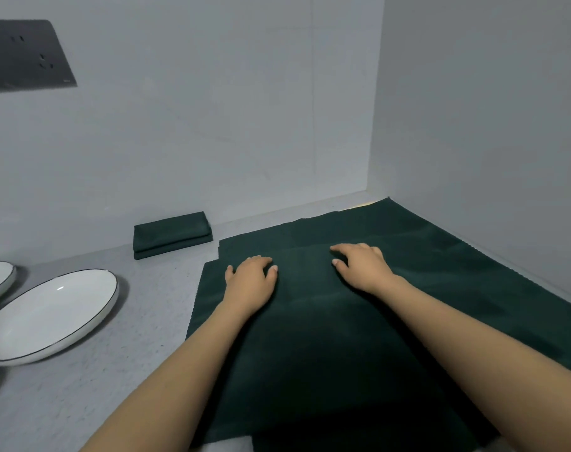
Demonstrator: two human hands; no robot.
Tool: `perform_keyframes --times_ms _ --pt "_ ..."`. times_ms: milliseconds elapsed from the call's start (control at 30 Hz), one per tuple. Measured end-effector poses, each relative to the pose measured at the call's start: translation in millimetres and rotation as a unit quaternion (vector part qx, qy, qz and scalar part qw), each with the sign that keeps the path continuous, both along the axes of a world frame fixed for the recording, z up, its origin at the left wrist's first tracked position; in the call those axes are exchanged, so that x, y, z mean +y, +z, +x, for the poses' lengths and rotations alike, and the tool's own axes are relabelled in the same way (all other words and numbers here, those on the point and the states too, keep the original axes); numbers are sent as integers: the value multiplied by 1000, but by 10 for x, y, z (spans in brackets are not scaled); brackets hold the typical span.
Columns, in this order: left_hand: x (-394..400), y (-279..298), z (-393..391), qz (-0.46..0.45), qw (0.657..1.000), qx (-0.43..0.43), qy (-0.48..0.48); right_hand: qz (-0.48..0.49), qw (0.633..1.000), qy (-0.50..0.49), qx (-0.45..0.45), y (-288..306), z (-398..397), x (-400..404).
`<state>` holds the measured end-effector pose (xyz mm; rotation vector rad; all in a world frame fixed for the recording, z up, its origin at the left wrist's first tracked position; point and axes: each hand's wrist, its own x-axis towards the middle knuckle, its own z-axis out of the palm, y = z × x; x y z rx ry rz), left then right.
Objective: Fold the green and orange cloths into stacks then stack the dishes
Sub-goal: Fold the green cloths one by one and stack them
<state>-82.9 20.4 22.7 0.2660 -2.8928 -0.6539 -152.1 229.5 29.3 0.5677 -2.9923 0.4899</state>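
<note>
Green cloth lies spread flat on the grey counter, filling the right corner; its long axis runs from the near edge away toward the back wall. More than one layer, I think: stepped edges at the far left. Both hands sit palm-down on its far-middle part. Left hand near the cloth's left edge, fingers loosely curled, pressing, gripping nothing. Right hand a bit farther in, fingers bent, tips on the fabric, no pinch visible. Far edge lies just beyond both sets of fingertips. Folded green stack sits against the wall, nearer the left hand. White dishes at left, well apart, unstacked. No orange cloth in view.
</note>
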Motion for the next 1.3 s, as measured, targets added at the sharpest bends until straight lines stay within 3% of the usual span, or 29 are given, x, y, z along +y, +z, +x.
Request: perform_keyframes --times_ms 167,434,601,734,834,1068,1302 --pt "-115 -84 -567 4 1000 19 -12 -36 998 -54 6 -156 -564 -17" --pt "-215 -227 -887 -49 996 74 18 -49 991 -94 79 -289 -843 14" --pt "-214 -319 -909 -12 993 111 33 -107 984 -120 74 -331 -863 41" --pt "-238 -274 -856 83 990 115 22 -170 977 -123 33 -256 -809 107" --pt "-249 -181 -714 131 986 97 15 -199 973 -115 22 -160 -662 213" --pt "-299 136 -105 78 990 112 -28 -188 975 -71 96 132 -120 483" --pt "-92 210 923 105 986 121 -46 -148 972 -31 179 68 848 800"
